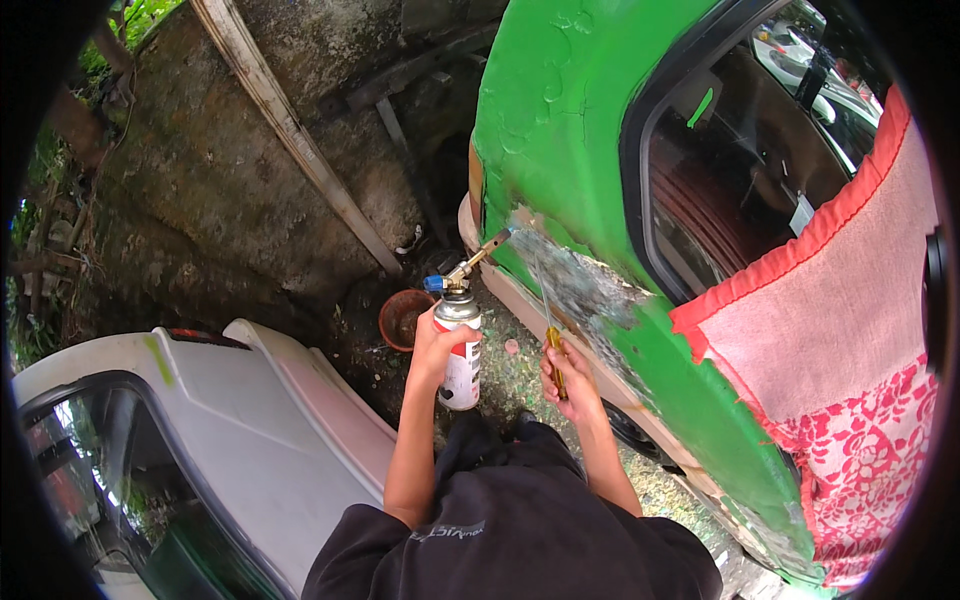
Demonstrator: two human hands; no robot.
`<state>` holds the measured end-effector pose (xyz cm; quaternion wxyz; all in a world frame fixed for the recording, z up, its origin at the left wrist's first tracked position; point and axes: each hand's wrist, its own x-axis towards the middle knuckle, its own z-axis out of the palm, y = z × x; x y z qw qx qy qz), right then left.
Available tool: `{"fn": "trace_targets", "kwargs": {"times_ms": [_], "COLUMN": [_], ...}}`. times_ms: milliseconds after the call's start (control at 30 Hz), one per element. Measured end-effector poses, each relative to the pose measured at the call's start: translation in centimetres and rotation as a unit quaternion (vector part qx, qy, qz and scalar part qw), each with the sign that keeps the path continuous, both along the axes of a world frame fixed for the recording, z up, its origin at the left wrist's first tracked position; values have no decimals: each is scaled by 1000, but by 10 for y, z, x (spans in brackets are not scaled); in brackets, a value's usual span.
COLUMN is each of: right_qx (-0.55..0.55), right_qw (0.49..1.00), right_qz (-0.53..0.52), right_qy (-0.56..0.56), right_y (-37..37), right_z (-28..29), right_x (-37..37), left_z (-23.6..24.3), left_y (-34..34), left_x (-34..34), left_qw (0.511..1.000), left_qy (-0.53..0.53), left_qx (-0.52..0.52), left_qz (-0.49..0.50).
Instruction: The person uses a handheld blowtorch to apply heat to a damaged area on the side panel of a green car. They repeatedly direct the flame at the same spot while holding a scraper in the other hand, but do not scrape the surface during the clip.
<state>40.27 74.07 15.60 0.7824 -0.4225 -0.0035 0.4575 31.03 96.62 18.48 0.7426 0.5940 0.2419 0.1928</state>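
My left hand is closed round the upper part of a white and red gas canister. A brass blowtorch head with a blue knob is fitted on top, its nozzle tip close to the green car body. Around that tip, the green paint gives way to a scorched, bare grey patch with ragged edges. My right hand grips a screwdriver by its yellow handle. The long thin shaft points up toward the bare patch; whether its tip touches the metal I cannot tell.
A pink and red patterned cloth hangs over the green car at right. On the left stands a whitish car. An orange-brown pot sits on the ground between them. A long wooden plank leans by the stained wall.
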Motion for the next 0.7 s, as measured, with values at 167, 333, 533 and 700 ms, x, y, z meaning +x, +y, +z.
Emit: {"fn": "trace_targets", "kwargs": {"times_ms": [167,333,533,700], "right_qx": [25,36,27,32], "right_qw": [999,999,1000,999], "right_qz": [13,7,-3,-9], "right_qy": [-17,-10,0,0], "right_y": [3,8,11,12], "right_z": [-2,1,0,-1], "right_x": [0,-6,-8,-10], "left_z": [-2,0,-4,-4], "left_y": [6,10,19,23], "left_x": [-1,-1,1,-1], "left_qw": [1000,1000,1000,1000], "left_qy": [0,-1,-1,1], "left_qx": [-3,-13,-6,-11], "left_qz": [-17,-22,-28,-22]}}
